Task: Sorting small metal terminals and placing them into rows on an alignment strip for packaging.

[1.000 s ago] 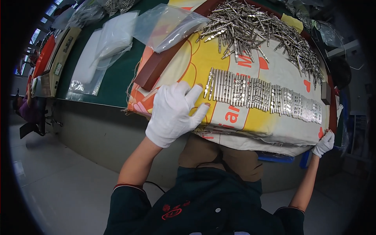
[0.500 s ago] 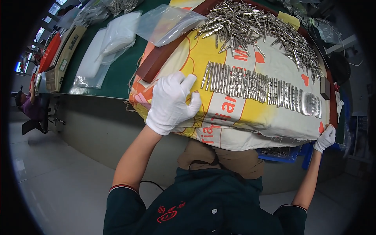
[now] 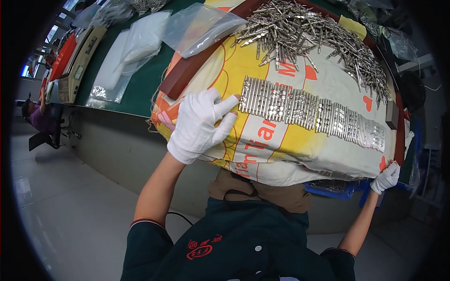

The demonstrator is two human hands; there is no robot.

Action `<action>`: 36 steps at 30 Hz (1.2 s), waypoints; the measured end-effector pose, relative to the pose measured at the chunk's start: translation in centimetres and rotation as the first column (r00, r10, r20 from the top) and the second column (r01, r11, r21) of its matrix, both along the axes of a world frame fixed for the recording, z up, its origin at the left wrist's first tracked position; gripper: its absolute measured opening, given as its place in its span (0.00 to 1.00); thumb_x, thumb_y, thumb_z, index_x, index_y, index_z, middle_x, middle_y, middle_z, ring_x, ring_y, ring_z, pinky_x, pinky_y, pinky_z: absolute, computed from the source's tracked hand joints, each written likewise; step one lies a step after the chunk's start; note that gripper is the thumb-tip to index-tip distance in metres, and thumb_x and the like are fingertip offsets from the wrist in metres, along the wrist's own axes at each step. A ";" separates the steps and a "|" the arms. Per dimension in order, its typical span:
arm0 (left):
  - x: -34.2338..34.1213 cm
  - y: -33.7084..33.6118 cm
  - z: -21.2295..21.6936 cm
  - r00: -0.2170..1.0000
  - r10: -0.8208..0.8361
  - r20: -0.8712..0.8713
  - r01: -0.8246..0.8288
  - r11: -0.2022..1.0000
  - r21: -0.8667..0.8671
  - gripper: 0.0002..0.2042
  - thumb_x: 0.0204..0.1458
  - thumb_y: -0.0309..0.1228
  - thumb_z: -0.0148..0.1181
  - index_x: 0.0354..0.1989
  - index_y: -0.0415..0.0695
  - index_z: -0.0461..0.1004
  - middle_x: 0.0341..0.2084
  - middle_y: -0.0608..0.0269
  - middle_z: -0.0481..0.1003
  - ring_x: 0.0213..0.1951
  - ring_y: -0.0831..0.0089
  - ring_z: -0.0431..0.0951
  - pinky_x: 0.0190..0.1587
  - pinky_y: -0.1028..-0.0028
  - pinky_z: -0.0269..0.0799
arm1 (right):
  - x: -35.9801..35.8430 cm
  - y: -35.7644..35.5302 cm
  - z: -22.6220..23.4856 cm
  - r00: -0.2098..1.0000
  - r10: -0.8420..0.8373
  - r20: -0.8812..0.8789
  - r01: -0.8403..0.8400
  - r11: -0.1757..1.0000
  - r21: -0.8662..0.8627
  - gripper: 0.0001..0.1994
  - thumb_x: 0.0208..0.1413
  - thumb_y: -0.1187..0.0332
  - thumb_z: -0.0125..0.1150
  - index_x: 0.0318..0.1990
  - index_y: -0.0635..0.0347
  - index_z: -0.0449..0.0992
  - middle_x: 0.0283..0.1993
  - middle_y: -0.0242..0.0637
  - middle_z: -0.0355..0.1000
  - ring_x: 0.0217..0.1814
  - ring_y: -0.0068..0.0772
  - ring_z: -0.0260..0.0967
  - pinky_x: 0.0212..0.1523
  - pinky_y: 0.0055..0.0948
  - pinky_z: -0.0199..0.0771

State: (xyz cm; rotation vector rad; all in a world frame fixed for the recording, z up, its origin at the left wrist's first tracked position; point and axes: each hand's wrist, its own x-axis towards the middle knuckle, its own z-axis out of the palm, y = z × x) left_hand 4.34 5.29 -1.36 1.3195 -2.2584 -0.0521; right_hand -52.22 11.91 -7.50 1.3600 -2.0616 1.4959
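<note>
A long row of slim metal pins [image 3: 309, 110] lies side by side on a yellow and white printed cloth [image 3: 220, 75]. At the row's left end is my left hand [image 3: 199, 124], white-gloved with bare fingertips on the index finger and thumb. Its index finger reaches to the leftmost pin, and the thumb is held apart below; nothing is gripped. Far to the right, my gloved right hand [image 3: 386, 178] pinches the cloth's near corner, beside the end of the reddish-brown wooden frame [image 3: 401, 136].
A loose heap of similar metal pins [image 3: 286, 28] covers the far part of the cloth. Clear plastic bags [image 3: 201, 28] and white packing sheets [image 3: 140, 40] lie at the left. A small dark block [image 3: 392, 114] sits by the right rail. Below the cloth's edge shows a blue tray [image 3: 330, 188].
My left index finger has stretched out to the row's left end. The pins at that end now sit straighter and closer together. My right hand stays at the cloth corner.
</note>
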 end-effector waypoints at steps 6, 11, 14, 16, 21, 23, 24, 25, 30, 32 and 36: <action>0.1 -0.3 0.0 0.996 0.058 -0.072 -0.055 0.998 0.044 0.15 0.46 0.29 0.62 0.45 0.44 0.78 0.25 0.59 0.66 0.29 0.62 0.69 0.36 0.64 0.62 | 0.4 0.2 0.6 0.996 -0.083 0.016 0.081 0.989 0.120 0.14 0.65 0.68 0.50 0.35 0.72 0.78 0.33 0.38 0.78 0.32 0.25 0.72 0.36 0.23 0.71; 0.2 -0.2 0.3 0.988 0.112 -0.107 -0.092 0.980 0.178 0.14 0.47 0.28 0.61 0.44 0.45 0.76 0.28 0.59 0.69 0.34 0.60 0.71 0.37 0.63 0.63 | 0.7 0.4 0.3 0.995 -0.101 -0.003 0.101 0.994 0.040 0.15 0.65 0.67 0.51 0.36 0.72 0.79 0.34 0.40 0.78 0.33 0.26 0.71 0.37 0.24 0.71; -0.1 -0.1 1.1 0.987 0.125 -0.097 -0.101 0.970 0.222 0.14 0.47 0.25 0.60 0.45 0.44 0.75 0.28 0.58 0.69 0.33 0.60 0.71 0.37 0.64 0.63 | 1.0 0.4 0.3 0.990 -0.121 0.074 0.120 0.993 0.018 0.15 0.65 0.67 0.52 0.37 0.72 0.79 0.33 0.39 0.78 0.33 0.25 0.71 0.37 0.24 0.71; -0.6 -0.5 1.2 0.989 0.115 -0.096 -0.098 0.981 0.169 0.15 0.46 0.23 0.59 0.45 0.44 0.75 0.29 0.59 0.69 0.34 0.60 0.71 0.37 0.64 0.63 | 0.9 0.4 0.3 0.993 -0.104 0.061 0.105 0.994 -0.022 0.14 0.64 0.67 0.53 0.37 0.72 0.79 0.33 0.38 0.78 0.33 0.24 0.70 0.37 0.23 0.70; -1.5 -1.7 0.8 0.993 0.110 -0.030 -0.109 0.993 0.048 0.19 0.43 0.19 0.56 0.47 0.44 0.75 0.30 0.60 0.69 0.35 0.60 0.71 0.37 0.64 0.63 | 2.9 0.6 3.1 0.959 -0.083 0.273 0.050 0.991 0.124 0.12 0.64 0.70 0.50 0.40 0.71 0.78 0.27 0.34 0.73 0.28 0.19 0.65 0.32 0.19 0.66; -1.9 -1.8 1.2 0.987 0.139 0.084 -0.142 0.989 0.034 0.24 0.41 0.18 0.56 0.50 0.47 0.75 0.31 0.61 0.69 0.36 0.62 0.70 0.37 0.64 0.62 | 6.2 0.8 4.9 0.936 -0.048 0.349 0.029 0.998 0.059 0.12 0.64 0.72 0.48 0.43 0.69 0.78 0.23 0.30 0.68 0.22 0.14 0.59 0.27 0.15 0.61; -1.9 -1.9 1.1 0.988 0.136 0.076 -0.139 0.990 0.039 0.24 0.41 0.18 0.56 0.50 0.47 0.75 0.31 0.61 0.69 0.36 0.62 0.70 0.37 0.64 0.62 | 7.9 0.7 5.2 0.963 -0.015 0.268 0.002 0.999 0.048 0.11 0.64 0.73 0.48 0.43 0.70 0.78 0.24 0.31 0.69 0.22 0.15 0.60 0.26 0.16 0.61; -1.9 -1.9 1.1 0.988 0.110 0.112 -0.113 0.993 0.019 0.25 0.40 0.18 0.56 0.52 0.49 0.75 0.31 0.62 0.69 0.36 0.62 0.70 0.37 0.64 0.62 | 9.5 0.8 5.2 0.982 0.012 0.190 -0.019 0.999 0.038 0.11 0.63 0.74 0.49 0.42 0.71 0.78 0.25 0.31 0.70 0.22 0.16 0.60 0.25 0.17 0.62; -1.3 -1.7 0.4 0.993 0.111 -0.050 -0.112 0.994 -0.006 0.30 0.36 0.14 0.55 0.53 0.51 0.75 0.38 0.60 0.70 0.38 0.61 0.70 0.41 0.65 0.64 | 18.6 -1.1 8.1 0.875 0.438 -0.205 -0.351 0.866 0.356 0.13 0.53 0.78 0.55 0.47 0.66 0.75 0.35 0.42 0.75 0.34 0.39 0.71 0.42 0.35 0.70; -1.2 -1.7 -0.1 0.991 0.123 -0.051 -0.123 0.992 -0.002 0.28 0.37 0.14 0.54 0.52 0.49 0.75 0.39 0.59 0.70 0.39 0.60 0.70 0.42 0.64 0.64 | 20.9 -2.0 8.8 0.754 0.607 -0.251 -0.496 0.777 0.387 0.18 0.51 0.73 0.58 0.51 0.63 0.75 0.46 0.41 0.75 0.45 0.45 0.71 0.49 0.38 0.69; -1.3 -1.6 -0.2 0.990 0.135 -0.043 -0.136 0.990 -0.028 0.25 0.39 0.13 0.54 0.49 0.47 0.75 0.40 0.59 0.71 0.40 0.60 0.70 0.43 0.64 0.65 | 23.5 -2.8 9.5 0.587 0.795 -0.151 -0.682 0.586 0.437 0.21 0.44 0.75 0.60 0.50 0.63 0.73 0.49 0.45 0.74 0.48 0.48 0.72 0.45 0.40 0.70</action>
